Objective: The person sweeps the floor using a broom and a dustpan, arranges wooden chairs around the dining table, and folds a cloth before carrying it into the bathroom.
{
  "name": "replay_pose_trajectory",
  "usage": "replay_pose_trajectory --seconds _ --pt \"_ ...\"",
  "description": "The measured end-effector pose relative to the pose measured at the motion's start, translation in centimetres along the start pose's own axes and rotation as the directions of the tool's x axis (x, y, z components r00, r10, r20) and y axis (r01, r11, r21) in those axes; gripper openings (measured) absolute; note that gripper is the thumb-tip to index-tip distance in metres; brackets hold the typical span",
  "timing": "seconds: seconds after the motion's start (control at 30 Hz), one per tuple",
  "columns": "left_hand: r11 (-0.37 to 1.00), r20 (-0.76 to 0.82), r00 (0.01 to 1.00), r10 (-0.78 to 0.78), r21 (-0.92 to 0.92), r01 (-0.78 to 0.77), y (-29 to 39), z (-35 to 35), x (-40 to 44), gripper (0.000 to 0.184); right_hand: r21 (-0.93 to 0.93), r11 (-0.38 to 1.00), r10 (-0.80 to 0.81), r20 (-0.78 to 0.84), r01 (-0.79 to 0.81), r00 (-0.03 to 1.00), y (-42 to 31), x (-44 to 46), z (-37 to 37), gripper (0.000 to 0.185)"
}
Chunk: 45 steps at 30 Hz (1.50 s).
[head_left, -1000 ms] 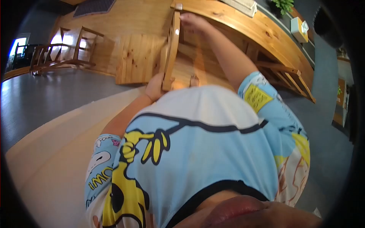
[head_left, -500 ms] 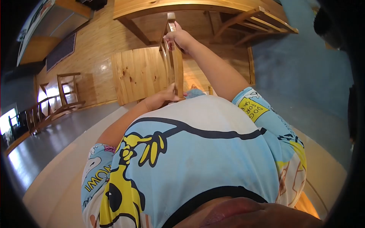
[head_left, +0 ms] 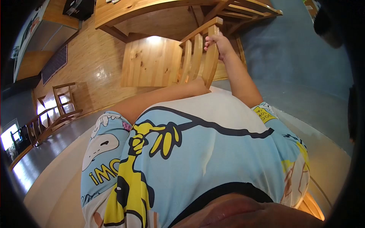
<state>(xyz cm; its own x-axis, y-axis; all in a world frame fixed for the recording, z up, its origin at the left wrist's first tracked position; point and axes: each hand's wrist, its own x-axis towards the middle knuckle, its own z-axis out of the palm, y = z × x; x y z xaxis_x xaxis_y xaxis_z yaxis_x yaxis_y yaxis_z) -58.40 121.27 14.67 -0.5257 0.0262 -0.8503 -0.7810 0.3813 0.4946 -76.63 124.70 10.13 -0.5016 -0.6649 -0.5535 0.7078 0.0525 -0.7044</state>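
Observation:
A wooden chair [head_left: 152, 62] stands in front of me, its seat to the left and its slatted back turned toward me. My right hand [head_left: 216, 43] is closed round the top rail of the back near its far end, with fingertips showing on the left side. At the near end of the same rail is my left hand [head_left: 200, 84], closed against the wood, its fingers mostly hidden behind the rail and by my shirt.
Beyond the chair is a wooden table [head_left: 144, 14], with another wooden chair [head_left: 249, 10] at its right. More wooden furniture [head_left: 64, 100] stands at the far left, near a dark mat [head_left: 55, 64]. A cabinet [head_left: 57, 34] is at the upper left; grey floor [head_left: 289, 76] lies to the right.
The chair has turned, its back swinging right and showing its slats. Both my hands have moved right with the rail. The view has shifted, and the table appears higher and further left.

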Motion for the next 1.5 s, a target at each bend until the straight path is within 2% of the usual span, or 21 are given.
replay_pose_trajectory --seconds 0.07,0.13,0.23,0.33,0.4,0.47,0.53,0.57,0.6,0.67,0.73,0.77,0.83,0.87,0.93,0.97,1.07,1.17,1.27,1.33,1.5 --pt "1.0 -0.003 1.0 0.01 0.017 -0.01 0.6 -0.3 0.7 0.087 0.02 0.997 -0.068 -0.059 0.07 0.996 -0.7 0.0 -1.2 0.042" --pt "0.991 0.047 0.991 0.127 0.031 -0.129 0.6 -0.1 1.2 0.081 0.068 0.995 -0.071 -0.107 0.078 0.992 -0.4 -0.9 -3.6 0.04" --pt "0.969 0.087 0.987 0.134 0.198 -0.149 1.1 0.0 -0.1 0.075 0.139 0.981 -0.108 -0.201 0.137 0.974 0.1 -4.0 -4.3 0.027" --pt "0.977 0.093 0.982 0.165 0.119 -0.175 0.8 -2.3 -2.4 0.067 0.205 0.92 -0.255 -0.337 0.335 0.906 0.8 -4.5 -3.5 0.007" --pt "0.964 0.172 0.982 0.078 0.236 -0.118 0.6 -5.6 -2.4 0.057 0.223 0.911 -0.261 -0.341 0.347 0.903 2.1 -2.8 -3.5 0.007" --pt "0.884 0.074 0.988 0.137 0.441 -0.156 -0.4 -9.0 -2.8 0.046 0.218 0.913 -0.263 -0.334 0.346 0.905 2.5 -1.6 -1.9 0.011" --pt "0.886 -0.077 0.997 -0.022 0.461 0.056 1.3 -11.6 -6.2 0.036 0.138 0.949 -0.231 -0.304 0.283 0.924 2.5 -1.1 0.0 0.022" --pt "0.835 -0.219 0.975 0.016 0.54 0.108 1.6 -12.4 -7.5 0.033 0.156 0.971 -0.143 -0.237 0.183 0.961 1.0 -2.5 1.7 0.028" --pt "0.598 -0.311 0.91 0.275 0.797 0.092 -3.6 -14.1 -4.5 0.03 0.2 0.966 -0.125 -0.203 0.166 0.971 0.8 -2.0 2.0 0.029" --pt "0.694 -0.566 0.742 0.359 0.694 0.194 -6.2 -16.4 -4.3 0.026 0.248 0.958 -0.105 -0.169 0.145 0.98 -0.2 -0.6 2.3 0.031" --pt "0.65 -0.574 0.712 0.404 0.728 0.218 -6.4 -19.0 -5.1 0.026 -0.005 0.98 -0.2 -0.144 0.201 0.969 -2.1 -0.1 3.3 0.043" --pt "0.61 -0.585 0.674 0.451 0.753 0.245 -6.2 -20.1 -5.3 0.027 -0.055 0.988 -0.146 -0.092 0.141 0.985 -2.6 0.7 3.4 0.044" --pt "0.574 -0.58 0.67 0.464 0.773 0.271 -6.1 -22.1 -5.0 0.031 -0.261 0.958 -0.138 -0.067 0.116 0.988 -3.6 2.3 3.4 0.042" --pt "0.543 -0.585 0.655 0.479 0.783 0.303 -6.0 -23.0 -4.7 0.035 -0.26 0.959 -0.134 -0.073 0.111 0.988 -4.1 3.0 3.4 0.042" --pt "0.531 -0.586 0.663 0.467 0.785 0.32 -5.6 -24.8 -4.3 0.038 -0.504 0.863 -0.083 -0.07 0.036 0.994 -6.3 3.0 4.6 0.039" --pt "0.518 -0.59 0.668 0.453 0.784 0.341 -5.5 -25.5 -4.1 0.041 -0.484 0.875 -0.077 -0.075 0.031 0.994 -8.1 2.4 5.4 0.048" --pt "0.519 -0.592 0.692 0.413 0.777 0.356 -4.6 -27.1 -4.1 0.044 -0.54 0.84 -0.08 -0.031 0.05 0.996 -8.8 4.0 5.6 0.039" --pt "0.53 -0.611 0.681 0.403 0.763 0.371 -5.1 -28.9 -3.2 0.045 -0.557 0.829 -0.154 -0.132 0.055 0.979 -9.7 4.1 7.5 0.032" --pt "0.508 -0.627 0.696 0.35 0.751 0.421 -4.9 -30.2 -2.5 0.043 -0.573 0.819 -0.06 -0.037 0.028 0.997 -9.7 6.4 6.9 0.033" --pt "0.533 -0.618 0.717 0.321 0.744 0.403 -4.8 -31.1 -2.0 0.042 -0.624 0.781 -0.081 -0.151 -0.031 0.985 -10.4 6.0 7.6 0.034" --pt "0.521 -0.596 0.701 0.392 0.771 0.365 -5.0 -32.2 -1.5 0.039 -0.597 0.8 -0.037 -0.143 -0.056 0.989 -10.5 7.6 7.6 0.035"
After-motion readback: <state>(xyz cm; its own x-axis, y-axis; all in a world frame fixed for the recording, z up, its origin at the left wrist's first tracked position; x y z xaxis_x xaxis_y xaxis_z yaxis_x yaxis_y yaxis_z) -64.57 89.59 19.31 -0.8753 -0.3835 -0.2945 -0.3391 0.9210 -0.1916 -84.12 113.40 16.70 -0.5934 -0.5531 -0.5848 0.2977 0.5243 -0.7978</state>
